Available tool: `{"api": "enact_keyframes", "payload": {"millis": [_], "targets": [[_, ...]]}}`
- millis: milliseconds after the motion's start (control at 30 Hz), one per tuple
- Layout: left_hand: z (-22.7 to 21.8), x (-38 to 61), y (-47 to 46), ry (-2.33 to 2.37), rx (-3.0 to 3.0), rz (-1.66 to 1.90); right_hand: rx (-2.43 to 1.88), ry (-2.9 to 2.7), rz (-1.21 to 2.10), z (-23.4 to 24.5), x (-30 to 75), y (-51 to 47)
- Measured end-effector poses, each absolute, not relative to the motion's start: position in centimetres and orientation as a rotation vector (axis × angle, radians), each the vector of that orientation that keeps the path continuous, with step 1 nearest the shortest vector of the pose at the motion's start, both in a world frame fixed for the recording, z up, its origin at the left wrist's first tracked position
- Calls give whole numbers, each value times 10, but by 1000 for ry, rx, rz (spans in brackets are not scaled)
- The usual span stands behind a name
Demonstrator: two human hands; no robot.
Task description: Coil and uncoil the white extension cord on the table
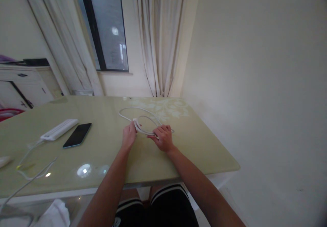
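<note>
Nearest: my black shorts [171, 206], under the table [201, 148] edge. My left hand [129, 135] is clamped on the white cable [145, 132]; my right hand [162, 137] pinches it too, farther right. Between them gathered strands run side to side; cannot tell if they touch the table. A slack loop [138, 108] lies beyond both hands, long axis crosswise, leftmost bend nearer my left. Off left: phone [78, 135], then power strip [60, 130]. Far: window [108, 26].
</note>
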State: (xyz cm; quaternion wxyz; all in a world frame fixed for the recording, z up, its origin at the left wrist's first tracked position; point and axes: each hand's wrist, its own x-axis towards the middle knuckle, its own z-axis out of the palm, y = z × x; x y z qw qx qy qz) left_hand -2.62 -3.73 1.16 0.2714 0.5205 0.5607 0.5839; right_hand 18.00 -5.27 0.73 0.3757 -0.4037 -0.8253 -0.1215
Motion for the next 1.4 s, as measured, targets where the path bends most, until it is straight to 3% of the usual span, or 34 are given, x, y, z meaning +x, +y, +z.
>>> {"api": "enact_keyframes", "payload": {"millis": [167, 300, 533, 900, 1233, 1400], "targets": [[14, -15, -45, 1370, 1511, 1791, -1048, -2077, -275, 7, 181, -52], [11, -13, -49, 1563, 1496, 1948, -1006, -2135, -279, 8, 179, -54], [3, -18, -47, 1502, 1939, 1947, -980, -2103, -262, 7, 179, -53], [8, -13, -56, 1343, 1781, 2034, -965, -2106, -214, 8, 179, -55], [9, -11, -56, 1530, 1708, 2265, -788, -2056, -57, 10, 181, -60], [9, -10, -57, 1347, 1657, 2208, -775, -2087, -47, 12, 180, -61]]}}
